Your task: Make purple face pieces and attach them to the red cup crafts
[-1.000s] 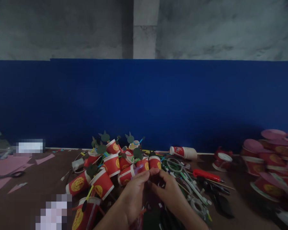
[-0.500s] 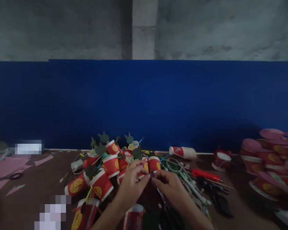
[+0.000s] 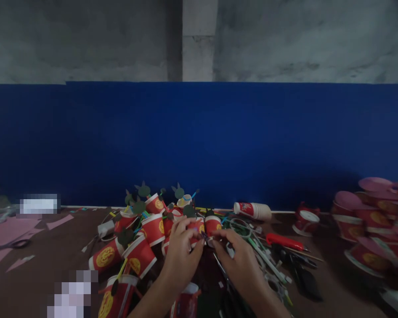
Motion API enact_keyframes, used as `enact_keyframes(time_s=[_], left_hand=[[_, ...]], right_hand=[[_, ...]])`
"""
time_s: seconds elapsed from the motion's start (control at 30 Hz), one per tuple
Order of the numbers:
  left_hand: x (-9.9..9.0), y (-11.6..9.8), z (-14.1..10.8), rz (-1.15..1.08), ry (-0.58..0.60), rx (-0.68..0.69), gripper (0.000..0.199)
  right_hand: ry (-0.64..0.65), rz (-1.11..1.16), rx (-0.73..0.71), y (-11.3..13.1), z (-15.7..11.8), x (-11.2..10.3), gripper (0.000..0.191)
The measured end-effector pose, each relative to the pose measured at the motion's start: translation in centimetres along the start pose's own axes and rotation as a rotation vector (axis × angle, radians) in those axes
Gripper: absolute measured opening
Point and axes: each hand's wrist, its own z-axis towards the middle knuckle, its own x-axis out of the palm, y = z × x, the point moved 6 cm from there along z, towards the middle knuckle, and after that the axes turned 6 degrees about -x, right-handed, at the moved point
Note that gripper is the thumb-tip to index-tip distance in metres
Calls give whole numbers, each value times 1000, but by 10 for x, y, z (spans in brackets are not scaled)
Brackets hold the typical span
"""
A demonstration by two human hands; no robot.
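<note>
My left hand (image 3: 182,249) is in the middle of the table, thumb and forefinger pinched on a small dark piece (image 3: 204,237), too small and dim to name. Just across from it is my right hand (image 3: 237,256), its thumb and fingers curved and parted, with nothing visible between them. Behind the fingertips stands a red paper cup (image 3: 213,224) with a white rim. Scissors (image 3: 223,267) lie below my right hand, their handles mostly in shadow. Another red cup (image 3: 185,300) is partly hidden by my left forearm.
Several red paper cups (image 3: 153,229) with dark green paper shapes and straws are heaped to the left. Stacked cups (image 3: 254,210) lie at the back. On the right are a red-handled tool (image 3: 285,242), thin straws and cups with pink discs (image 3: 348,200). Pink paper (image 3: 13,232) lies far left.
My right hand's thumb and fingers have parted and moved slightly away from my left fingertips, where both hands met before. My left hand stays pinched in nearly the same place.
</note>
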Motion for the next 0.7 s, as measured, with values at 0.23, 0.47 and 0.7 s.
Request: enact_keyframes(time_s=[0.23,0.47,0.7], left_hand=[[2,-3,-3,22,-28,47,10],[2,-11,-8,38,-1,63,11],[1,-16,-10,41,13,118,12]], right_hand=[[-7,-150,-143,12,-4,2,18],[10,-200,-113,11,-5,3,18],[69,-77,-82,10,-3,5,23]])
